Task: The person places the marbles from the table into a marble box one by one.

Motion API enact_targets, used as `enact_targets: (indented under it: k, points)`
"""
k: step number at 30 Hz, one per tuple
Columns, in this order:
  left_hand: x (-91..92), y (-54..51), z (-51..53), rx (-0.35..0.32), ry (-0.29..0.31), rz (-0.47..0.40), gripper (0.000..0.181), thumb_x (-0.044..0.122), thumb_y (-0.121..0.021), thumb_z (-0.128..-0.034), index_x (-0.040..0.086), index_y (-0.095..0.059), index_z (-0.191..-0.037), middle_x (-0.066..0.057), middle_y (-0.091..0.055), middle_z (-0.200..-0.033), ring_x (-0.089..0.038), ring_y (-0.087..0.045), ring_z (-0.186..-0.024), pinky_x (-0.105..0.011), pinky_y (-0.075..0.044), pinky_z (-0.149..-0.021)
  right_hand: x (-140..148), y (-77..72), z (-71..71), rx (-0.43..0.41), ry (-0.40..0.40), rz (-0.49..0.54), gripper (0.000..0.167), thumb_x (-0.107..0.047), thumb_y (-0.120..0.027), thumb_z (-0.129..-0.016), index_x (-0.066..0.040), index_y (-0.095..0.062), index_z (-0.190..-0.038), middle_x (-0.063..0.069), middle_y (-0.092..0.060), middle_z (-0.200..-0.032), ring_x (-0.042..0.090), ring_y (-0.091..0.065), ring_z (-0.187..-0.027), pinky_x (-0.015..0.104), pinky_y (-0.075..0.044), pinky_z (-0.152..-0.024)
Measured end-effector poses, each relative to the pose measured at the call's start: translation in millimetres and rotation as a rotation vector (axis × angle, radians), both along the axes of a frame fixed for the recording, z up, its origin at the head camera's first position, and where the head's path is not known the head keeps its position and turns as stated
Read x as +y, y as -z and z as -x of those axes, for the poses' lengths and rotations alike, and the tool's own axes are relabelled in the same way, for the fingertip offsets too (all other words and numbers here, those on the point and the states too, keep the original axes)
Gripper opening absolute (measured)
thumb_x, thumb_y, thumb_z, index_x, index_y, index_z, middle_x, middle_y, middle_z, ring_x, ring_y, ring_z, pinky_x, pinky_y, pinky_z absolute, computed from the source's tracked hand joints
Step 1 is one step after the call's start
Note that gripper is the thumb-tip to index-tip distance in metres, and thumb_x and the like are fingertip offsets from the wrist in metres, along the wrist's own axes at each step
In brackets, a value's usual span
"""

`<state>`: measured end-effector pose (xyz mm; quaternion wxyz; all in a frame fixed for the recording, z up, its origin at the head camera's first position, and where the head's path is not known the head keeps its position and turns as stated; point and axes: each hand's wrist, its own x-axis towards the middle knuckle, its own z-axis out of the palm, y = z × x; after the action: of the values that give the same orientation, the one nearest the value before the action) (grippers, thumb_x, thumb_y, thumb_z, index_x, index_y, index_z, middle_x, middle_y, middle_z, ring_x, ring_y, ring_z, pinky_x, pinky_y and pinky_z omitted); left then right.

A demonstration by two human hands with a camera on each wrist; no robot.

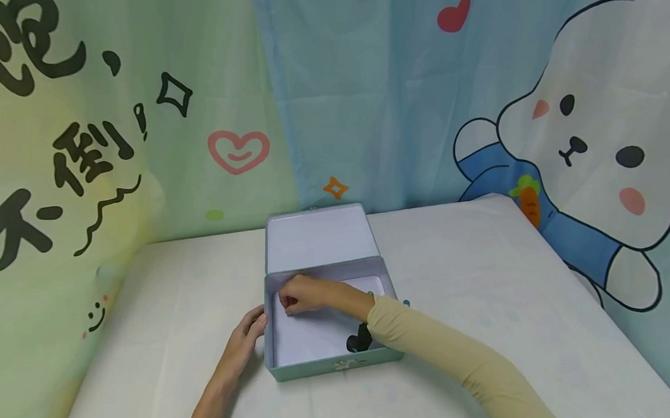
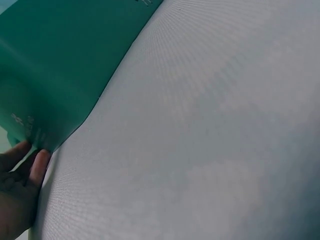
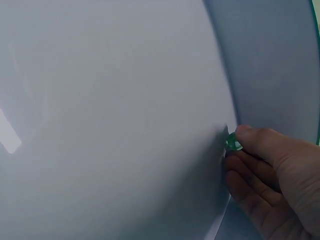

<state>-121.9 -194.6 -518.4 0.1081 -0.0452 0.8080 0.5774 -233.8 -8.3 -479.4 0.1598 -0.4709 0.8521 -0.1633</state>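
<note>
A pale green tin box (image 1: 334, 367) with a white inside stands on the table, its lid (image 1: 316, 238) tipped back. My right hand (image 1: 305, 294) reaches into the box near its left wall. Between thumb and fingertips it pinches a small clear green marble (image 3: 233, 142), just above the white floor; the head view hides the marble behind the hand. On the outside of the box's left wall my left hand (image 1: 244, 340) rests with its fingers fairly straight. The left wrist view shows fingertips (image 2: 41, 159) touching a lower corner of the box.
A black device (image 1: 359, 339) shows beneath the right sleeve, over the box's right part. Small green (image 1: 370, 293) and blue bits (image 1: 406, 303) peek out beside the sleeve, too small to identify. White cloth (image 1: 166, 344) covers the table; a printed curtain (image 1: 352, 94) hangs behind it.
</note>
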Motion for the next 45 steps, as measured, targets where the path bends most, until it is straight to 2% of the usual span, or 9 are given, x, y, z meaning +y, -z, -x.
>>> enact_targets:
  k: [11,19,22,26,32,39,45]
  points:
    - [1.3,-2.0,0.2,0.0,0.012,-0.014,0.055,0.048,-0.043,-0.0999,0.015,-0.043,-0.144,-0.014,-0.05,-0.145,-0.033,-0.052,-0.127,-0.056,-0.035,-0.109,1.7,-1.1,-2.2,0.01,0.006,0.002,0.01,-0.017,-0.068,-0.091,-0.01,-0.065,-0.084,-0.001,-0.064,-0.076,0.002,-0.046,-0.066,0.011,-0.035,-0.061]
    - [2.3,-0.3,0.1,-0.005,0.005,-0.006,0.056,0.049,-0.043,-0.0997,0.015,-0.043,-0.144,-0.015,-0.05,-0.144,-0.035,-0.052,-0.127,-0.056,-0.034,-0.11,3.4,-3.8,-1.8,0.074,-0.051,-0.024,0.014,-0.021,-0.066,-0.093,-0.008,-0.068,-0.091,0.001,-0.065,-0.08,0.004,-0.045,-0.069,0.013,-0.036,-0.062]
    - [2.4,0.8,0.3,-0.005,0.001,-0.007,0.056,0.05,-0.043,-0.0995,0.016,-0.043,-0.144,-0.015,-0.05,-0.145,-0.035,-0.052,-0.127,-0.057,-0.034,-0.11,6.3,-12.2,-2.6,0.072,-0.067,0.003,0.018,-0.022,-0.065,-0.093,-0.006,-0.069,-0.099,0.003,-0.067,-0.085,0.006,-0.05,-0.073,0.014,-0.04,-0.066]
    - [1.9,1.8,0.1,-0.009,-0.003,-0.001,0.057,0.051,-0.042,-0.0992,0.016,-0.043,-0.144,-0.015,-0.05,-0.144,-0.035,-0.053,-0.126,-0.058,-0.033,-0.11,14.2,-30.3,-3.8,-0.005,-0.048,0.058,0.024,-0.021,-0.063,-0.095,-0.002,-0.068,-0.11,0.005,-0.069,-0.094,0.009,-0.058,-0.081,0.016,-0.046,-0.072]
    - [1.2,2.0,0.6,-0.009,-0.022,0.011,0.057,0.051,-0.043,-0.0988,0.017,-0.044,-0.144,-0.014,-0.053,-0.142,-0.034,-0.054,-0.124,-0.06,-0.032,-0.11,33.7,-55.3,-5.4,-0.053,-0.01,0.137,0.023,-0.022,-0.061,-0.096,-0.006,-0.067,-0.111,0.003,-0.07,-0.1,0.01,-0.063,-0.089,0.015,-0.049,-0.078]
    - [2.4,-1.1,0.1,-0.007,-0.012,0.014,0.058,0.051,-0.044,-0.099,0.014,-0.043,-0.144,-0.015,-0.05,-0.144,-0.035,-0.053,-0.127,-0.059,-0.032,-0.11,73.6,-78.7,-25.8,-0.107,0.018,0.266,0.022,-0.022,-0.061,-0.096,-0.009,-0.067,-0.113,0.0,-0.068,-0.101,0.006,-0.062,-0.09,0.016,-0.052,-0.082]
    - [1.4,-2.6,-0.9,-0.006,-0.006,0.019,0.057,0.05,-0.043,-0.0992,0.015,-0.043,-0.144,-0.015,-0.049,-0.146,-0.035,-0.052,-0.128,-0.059,-0.032,-0.11,117.0,-84.5,-41.8,-0.095,0.072,0.385,0.018,-0.018,-0.061,-0.095,-0.01,-0.068,-0.11,0.0,-0.069,-0.099,0.006,-0.064,-0.089,0.019,-0.054,-0.08]
